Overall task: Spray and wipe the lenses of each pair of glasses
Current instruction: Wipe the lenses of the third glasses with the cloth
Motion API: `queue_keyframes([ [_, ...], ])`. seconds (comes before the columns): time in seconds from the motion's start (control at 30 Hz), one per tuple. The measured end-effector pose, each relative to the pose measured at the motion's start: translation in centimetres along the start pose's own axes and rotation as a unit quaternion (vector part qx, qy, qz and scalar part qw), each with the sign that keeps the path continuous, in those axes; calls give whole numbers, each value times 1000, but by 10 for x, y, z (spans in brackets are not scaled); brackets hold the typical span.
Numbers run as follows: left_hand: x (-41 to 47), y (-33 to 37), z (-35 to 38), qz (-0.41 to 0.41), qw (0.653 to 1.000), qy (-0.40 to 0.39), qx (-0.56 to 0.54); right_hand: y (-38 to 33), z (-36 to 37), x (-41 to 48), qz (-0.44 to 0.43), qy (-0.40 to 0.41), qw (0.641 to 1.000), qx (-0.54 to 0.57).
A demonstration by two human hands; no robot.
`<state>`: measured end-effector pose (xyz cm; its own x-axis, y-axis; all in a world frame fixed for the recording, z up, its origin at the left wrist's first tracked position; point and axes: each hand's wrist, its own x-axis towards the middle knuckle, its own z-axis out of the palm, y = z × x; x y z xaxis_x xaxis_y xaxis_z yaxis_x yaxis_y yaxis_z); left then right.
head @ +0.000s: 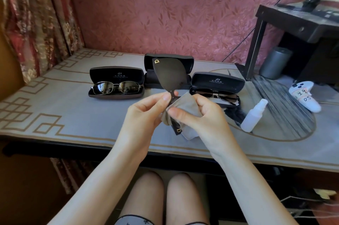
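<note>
At the left of the table [55, 100], metal-framed sunglasses [117, 88] lie in an open case [115, 76]. In the middle, the left hand [145, 112] pinches the bridge of the dark sunglasses [168, 76] held above the table (one lens stands up), and the right hand [200, 112] curls round a grey cloth [181, 102] folded over the lower lens. Further right lie a second cased pair [218, 95] and a white spray bottle [254, 116].

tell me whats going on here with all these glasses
A person is wiping a pair of dark sunglasses held above the table. The left hand pinches them at the bridge, and the right hand holds a grey cloth against the lower lens. The left pair and right pair lie in open cases, and the spray bottle stands at the right, untouched.
</note>
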<state>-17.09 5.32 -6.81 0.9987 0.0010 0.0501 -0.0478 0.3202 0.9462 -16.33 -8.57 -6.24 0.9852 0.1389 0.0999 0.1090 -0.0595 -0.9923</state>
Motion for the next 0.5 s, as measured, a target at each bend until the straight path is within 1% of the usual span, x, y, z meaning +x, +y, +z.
queue_keyframes([
  [0.1, -2, -1, 0, -6, 1000, 1, 8, 1, -4, -2, 13, -9, 999, -35],
  [0.2, -4, 0, 1, 1, 1000, -2, 16, 2, -3, -2, 8, 11, 999, -34],
  [0.27, -4, 0, 2, 6, 1000, -8, 21, 3, 0, -1, 0, 29, 999, -20],
  [0.4, -3, 0, 2, 12, 1000, -14, 23, 2, 6, 1, -10, 61, 997, 45],
  [0.5, -4, -1, 1, 21, 999, -2, 28, 4, 7, 3, -19, 67, 996, 47],
])
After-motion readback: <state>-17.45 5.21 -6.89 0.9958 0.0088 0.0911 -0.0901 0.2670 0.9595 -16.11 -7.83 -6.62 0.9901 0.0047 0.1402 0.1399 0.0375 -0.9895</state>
